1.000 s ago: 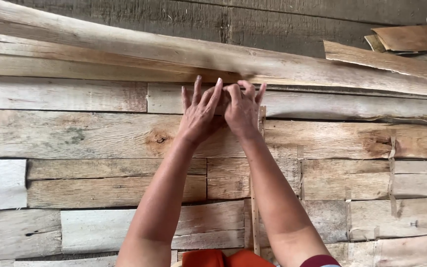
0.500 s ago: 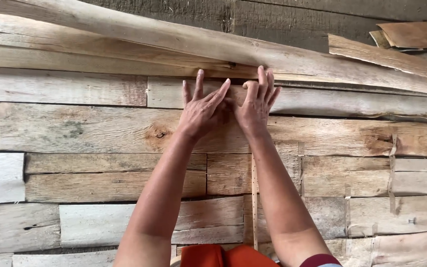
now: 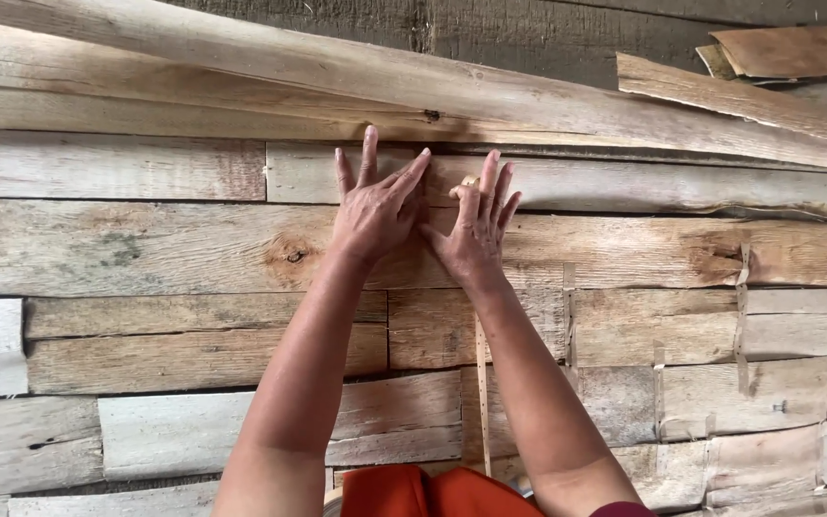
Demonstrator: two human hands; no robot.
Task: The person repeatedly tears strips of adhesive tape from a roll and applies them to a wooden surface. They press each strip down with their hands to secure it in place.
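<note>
In the head view, wide flat strips of pale wood point(image 3: 145, 244) were seen laid side by side, and thin strips point(image 3: 745, 316) were woven across them on the right side. Both hands were stretched out far over this wooden mat. The left hand point(image 3: 375, 206) was laid flat on the wood with its fingers spread wide open. The right hand point(image 3: 476, 225) was placed just beside it, also open, and a thin upright strip point(image 3: 481, 383) was seen running under it, down between the two arms. The top end of that strip was touched by the right fingertips. Long loose boards point(image 3: 241, 72) were seen lying above the hands. Orange cloth point(image 3: 413, 493) was seen at the bottom edge.
</note>
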